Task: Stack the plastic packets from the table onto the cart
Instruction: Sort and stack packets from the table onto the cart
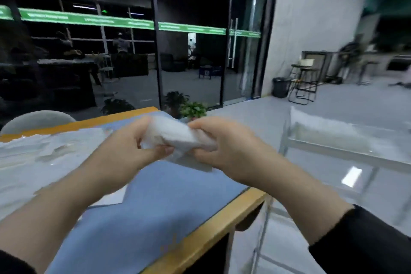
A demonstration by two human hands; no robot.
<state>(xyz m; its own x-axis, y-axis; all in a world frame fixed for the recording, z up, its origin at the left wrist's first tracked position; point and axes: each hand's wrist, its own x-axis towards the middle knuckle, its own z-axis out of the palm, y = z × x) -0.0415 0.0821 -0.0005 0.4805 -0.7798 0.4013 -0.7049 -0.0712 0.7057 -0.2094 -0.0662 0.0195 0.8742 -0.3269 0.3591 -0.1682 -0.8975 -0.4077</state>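
Blue-topped table (pixel 160 202) with yellow edge at 6 o'clock. Above it, at centre: left hand (pixel 124 142) and right hand (pixel 231 147), fingers of both curled tight round one white plastic packet (pixel 178 135), held clear of the surface. Loose packets (pixel 33 158) heaped at 9 o'clock. Cart (pixel 333 140) at 3 o'clock, beside the table, packets on its top shelf. Potted plants (pixel 189 107) at 12 o'clock. Heavily blurred.

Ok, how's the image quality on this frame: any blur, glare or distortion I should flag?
Head view: motion blur smears both hands, left and right, and the white packet they grip; the packet pile on the table is soft too; a ceiling light glares off the floor; wide-angle bending curves the window frames; the room beyond the glass is dark.
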